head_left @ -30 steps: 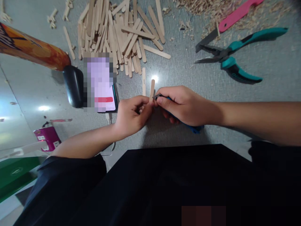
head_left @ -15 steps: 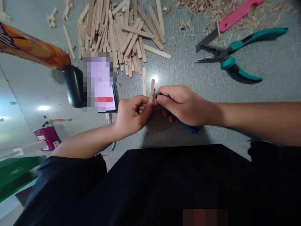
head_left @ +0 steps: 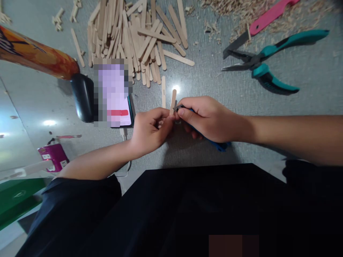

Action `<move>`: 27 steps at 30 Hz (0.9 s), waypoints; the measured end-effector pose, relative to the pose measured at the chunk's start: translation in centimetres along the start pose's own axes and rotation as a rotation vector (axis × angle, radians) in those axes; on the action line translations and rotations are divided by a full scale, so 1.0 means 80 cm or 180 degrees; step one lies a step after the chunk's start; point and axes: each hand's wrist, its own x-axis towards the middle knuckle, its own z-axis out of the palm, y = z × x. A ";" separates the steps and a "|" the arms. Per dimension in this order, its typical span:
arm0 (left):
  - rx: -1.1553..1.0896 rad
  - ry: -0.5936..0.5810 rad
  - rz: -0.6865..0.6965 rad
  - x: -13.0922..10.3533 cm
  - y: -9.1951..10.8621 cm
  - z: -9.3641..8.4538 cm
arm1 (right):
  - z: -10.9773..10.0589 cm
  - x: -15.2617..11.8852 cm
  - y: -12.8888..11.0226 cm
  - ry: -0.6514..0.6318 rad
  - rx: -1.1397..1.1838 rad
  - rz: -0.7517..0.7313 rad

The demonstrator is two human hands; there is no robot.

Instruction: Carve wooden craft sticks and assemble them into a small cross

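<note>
Pinched between the thumb and fingers of my left hand point(head_left: 151, 130) is a wooden craft stick point(head_left: 173, 100), its rounded end pointing away from me. My right hand point(head_left: 211, 119) is closed around a blue utility knife point(head_left: 221, 146). The knife's short blade rests at the right edge of the stick, close to my left fingertips. Just left of the held stick lies another craft stick point(head_left: 163, 91) with a small notch or mark in it. The lower end of the held stick is hidden by my fingers.
A heap of craft sticks point(head_left: 128, 43) lies beyond my hands. Pliers point(head_left: 258, 60) and a pink-handled cutter point(head_left: 268, 18) lie at right, near wood shavings point(head_left: 230, 7). At left are a phone point(head_left: 115, 96), a black case point(head_left: 82, 98), an orange canister point(head_left: 37, 53) and a purple power adapter point(head_left: 53, 157).
Both hands keep nearly the same place and grip. The knife's blade tip has shifted very slightly at the stick's edge.
</note>
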 end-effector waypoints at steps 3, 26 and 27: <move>0.0028 0.0009 -0.0008 0.000 0.000 0.001 | 0.001 0.001 0.000 0.0038 -0.0112 -0.0008; 0.0850 -0.0027 0.0513 0.001 0.000 0.002 | 0.003 0.002 -0.011 0.0080 -0.0781 0.0124; 0.0952 -0.0017 0.0574 0.001 -0.001 0.003 | 0.005 0.002 -0.012 0.0097 -0.0827 0.0137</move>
